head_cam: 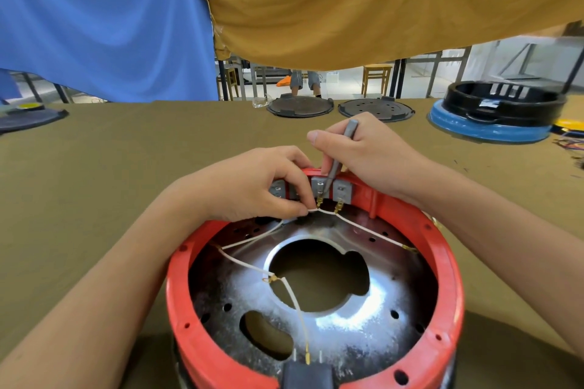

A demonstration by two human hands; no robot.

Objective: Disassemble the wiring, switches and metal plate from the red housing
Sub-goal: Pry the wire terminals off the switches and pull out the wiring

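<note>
Wiring step: left hand (252, 186) fingers pinch white wire (363, 227) at switch (319, 188) terminal; right hand (357, 154) grips gray tool (339, 154) prying beside them. Next: pull connector free.

blue cloth (104, 22), mustard cloth (363, 3), wooden stool (377, 77)

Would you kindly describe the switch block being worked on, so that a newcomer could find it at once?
Start at the red housing nearest the camera and follow its far rim, where grey switch blocks sit in a row. The one meant is the switch block that the grey tool in the right hand comes down beside. Unlike its neighbours, its brass terminal carries the white wire pinched by the left hand.
</note>
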